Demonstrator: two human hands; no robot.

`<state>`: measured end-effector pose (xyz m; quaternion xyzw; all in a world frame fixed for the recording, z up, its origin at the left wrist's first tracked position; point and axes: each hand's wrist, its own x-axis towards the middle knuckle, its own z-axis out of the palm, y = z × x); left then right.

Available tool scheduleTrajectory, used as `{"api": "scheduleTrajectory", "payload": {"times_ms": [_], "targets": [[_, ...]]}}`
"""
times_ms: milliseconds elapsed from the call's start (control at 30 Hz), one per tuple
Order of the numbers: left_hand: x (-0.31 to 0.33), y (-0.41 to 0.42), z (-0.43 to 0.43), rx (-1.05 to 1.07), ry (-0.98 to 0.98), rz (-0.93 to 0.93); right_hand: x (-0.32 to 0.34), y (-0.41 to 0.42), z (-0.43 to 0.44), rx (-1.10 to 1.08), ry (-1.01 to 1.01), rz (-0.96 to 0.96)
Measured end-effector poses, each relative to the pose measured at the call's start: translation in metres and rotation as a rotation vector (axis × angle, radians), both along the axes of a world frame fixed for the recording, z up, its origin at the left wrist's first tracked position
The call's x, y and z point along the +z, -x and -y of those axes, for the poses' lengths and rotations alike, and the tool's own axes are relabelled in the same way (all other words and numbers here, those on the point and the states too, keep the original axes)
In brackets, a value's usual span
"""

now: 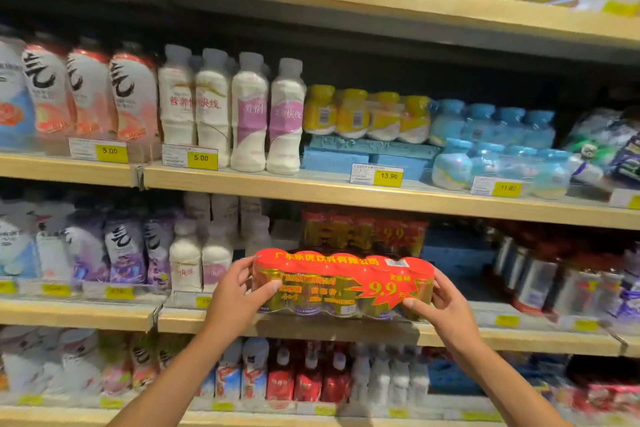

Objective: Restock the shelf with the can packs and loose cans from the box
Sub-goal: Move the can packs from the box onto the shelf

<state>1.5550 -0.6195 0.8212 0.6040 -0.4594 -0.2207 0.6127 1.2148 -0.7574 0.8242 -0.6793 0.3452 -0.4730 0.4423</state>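
Observation:
A shrink-wrapped can pack [343, 284], red on top with yellow print and a "9.9" burst, sits level in front of the third shelf [346, 328]. My left hand [235, 295] grips its left end and my right hand [440, 305] grips its right end. The pack's bottom is at the shelf's front lip. Behind it, deeper on the same shelf, stands another red can pack [363, 232] of the same kind. The box is not in view.
White and purple bottles [194, 256] stand left of the pack. Silver and red cans [540, 281] stand to its right, with a dark gap and a blue riser [457, 253] between. Shelves above and below are full of bottles and multipacks.

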Motion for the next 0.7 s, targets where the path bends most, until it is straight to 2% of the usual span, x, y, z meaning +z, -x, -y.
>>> {"api": "scheduleTrajectory", "payload": {"times_ms": [233, 533, 700], "targets": [[0.018, 0.018, 0.038, -0.016, -0.008, 0.019, 0.011, 0.012, 0.042, -0.052, -0.046, 0.039], [0.027, 0.028, 0.076, 0.051, -0.056, -0.056, 0.019, 0.006, 0.082, -0.145, -0.071, 0.019], [0.025, 0.025, 0.089, 0.106, -0.115, 0.0, 0.024, 0.002, 0.091, -0.172, -0.047, -0.015]]}}
